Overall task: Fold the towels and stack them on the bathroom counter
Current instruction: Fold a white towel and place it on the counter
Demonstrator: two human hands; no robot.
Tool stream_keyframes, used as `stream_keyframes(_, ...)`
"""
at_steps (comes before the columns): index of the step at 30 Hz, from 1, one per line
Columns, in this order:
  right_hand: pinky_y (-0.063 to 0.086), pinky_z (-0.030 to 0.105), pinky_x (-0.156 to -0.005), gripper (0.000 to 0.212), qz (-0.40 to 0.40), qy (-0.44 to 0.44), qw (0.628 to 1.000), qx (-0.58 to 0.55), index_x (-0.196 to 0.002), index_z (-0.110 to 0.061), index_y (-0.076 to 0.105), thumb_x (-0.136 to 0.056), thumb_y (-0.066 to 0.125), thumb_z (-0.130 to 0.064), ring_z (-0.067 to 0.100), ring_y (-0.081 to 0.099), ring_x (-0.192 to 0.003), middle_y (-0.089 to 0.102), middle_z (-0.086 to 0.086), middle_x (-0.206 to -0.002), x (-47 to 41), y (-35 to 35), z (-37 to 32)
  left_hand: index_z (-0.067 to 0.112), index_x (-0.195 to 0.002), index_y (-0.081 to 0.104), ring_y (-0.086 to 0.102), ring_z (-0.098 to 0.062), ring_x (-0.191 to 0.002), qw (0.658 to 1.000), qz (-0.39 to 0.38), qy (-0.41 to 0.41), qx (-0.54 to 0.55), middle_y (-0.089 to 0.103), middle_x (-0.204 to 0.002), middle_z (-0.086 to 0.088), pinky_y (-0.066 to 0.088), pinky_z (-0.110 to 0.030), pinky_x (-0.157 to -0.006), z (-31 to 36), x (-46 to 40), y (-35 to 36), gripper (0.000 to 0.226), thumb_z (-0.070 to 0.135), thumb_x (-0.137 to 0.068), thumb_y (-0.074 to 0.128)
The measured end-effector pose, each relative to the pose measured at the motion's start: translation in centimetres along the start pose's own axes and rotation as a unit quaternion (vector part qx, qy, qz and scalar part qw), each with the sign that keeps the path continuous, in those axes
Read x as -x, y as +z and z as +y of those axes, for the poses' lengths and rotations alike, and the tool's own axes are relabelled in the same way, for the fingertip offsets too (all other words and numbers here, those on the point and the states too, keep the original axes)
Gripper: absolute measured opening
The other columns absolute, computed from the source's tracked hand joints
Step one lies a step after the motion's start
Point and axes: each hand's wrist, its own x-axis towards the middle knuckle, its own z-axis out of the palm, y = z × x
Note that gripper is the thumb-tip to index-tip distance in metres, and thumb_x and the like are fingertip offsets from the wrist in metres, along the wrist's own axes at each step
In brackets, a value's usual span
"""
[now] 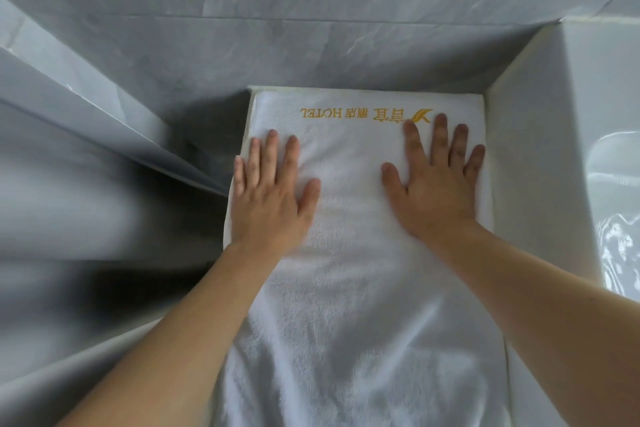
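Grey marbled wall tiles (104,135) fill the left side and run across the back. Next to them, a narrow white ledge (246,121) shows as a thin strip along the left and far edges of the towel (349,253). The towel is white and lies spread lengthwise on the ledge, reaching from the far wall toward the person, with gold lettering (363,113) across its far end, upside down from this view.

The left hand (270,191) lies flat on the towel near its left edge, fingers straight and slightly spread, grasping nothing. The right hand (440,180) presses flat near the right edge, fingers splayed, fingertips just below the lettering, also grasping nothing.

On the right, a white wall (540,163) rises beside the towel, and beyond it a glossy white basin (616,191) shows.
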Motion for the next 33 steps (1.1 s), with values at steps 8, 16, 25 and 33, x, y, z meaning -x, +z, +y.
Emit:
stream_keyframes(8, -0.009, 0.056, -0.117, 0.072, -0.032, -0.007, 0.999, 0.002, -0.156, -0.026, -0.003, -0.095, 0.012, -0.06, 0.036, -0.016, -0.148, -0.014, 0.012, -0.162, 0.4, -1.0, -0.4, 0.02, -0.161, -0.004, -0.016, -0.024, -0.154, 1.0, 0.011, -0.018, -0.015, -0.013, -0.168, -0.009, -0.003, -0.049, -0.125, -0.8, -0.5, 0.5, 0.078, 0.062, -0.097, 0.011)
stream_keyframes(16, -0.005, 0.054, -0.119, 0.067, -0.015, -0.027, 0.999, -0.021, -0.157, -0.027, 0.008, -0.096, 0.015, -0.055, 0.027, -0.009, -0.15, -0.003, 0.008, -0.164, 9.0, 0.3, -0.6, 0.02, -0.161, -0.004, -0.015, -0.026, -0.154, 1.0, 0.005, -0.014, -0.002, -0.012, -0.168, -0.01, -0.005, -0.049, -0.125, -0.9, -1.4, 0.4, 0.079, 0.061, -0.095, 0.014)
stream_keyframes(25, -0.004, 0.054, -0.119, 0.067, 0.001, -0.027, 1.0, -0.004, -0.157, -0.027, 0.006, -0.096, 0.018, -0.055, 0.028, -0.009, -0.15, -0.004, 0.008, -0.164, 8.2, 0.9, -0.1, 0.017, -0.161, 0.013, -0.001, -0.028, -0.156, 0.996, 0.056, 0.05, 0.045, 0.003, -0.169, -0.008, 0.001, -0.055, -0.124, 3.2, 7.2, -0.6, 0.07, 0.05, -0.1, 0.026)
stream_keyframes(33, -0.004, 0.054, -0.12, 0.068, 0.004, -0.034, 0.999, -0.01, -0.156, -0.026, 0.009, -0.095, 0.018, -0.054, 0.029, -0.007, -0.15, -0.002, 0.009, -0.164, 8.1, 0.6, -0.2, 0.022, -0.162, 0.004, -0.004, -0.03, -0.155, 1.0, -0.017, 0.017, -0.016, -0.003, -0.169, -0.007, 0.009, -0.062, -0.121, 0.8, 12.9, 2.3, 0.074, 0.058, -0.1, 0.02)
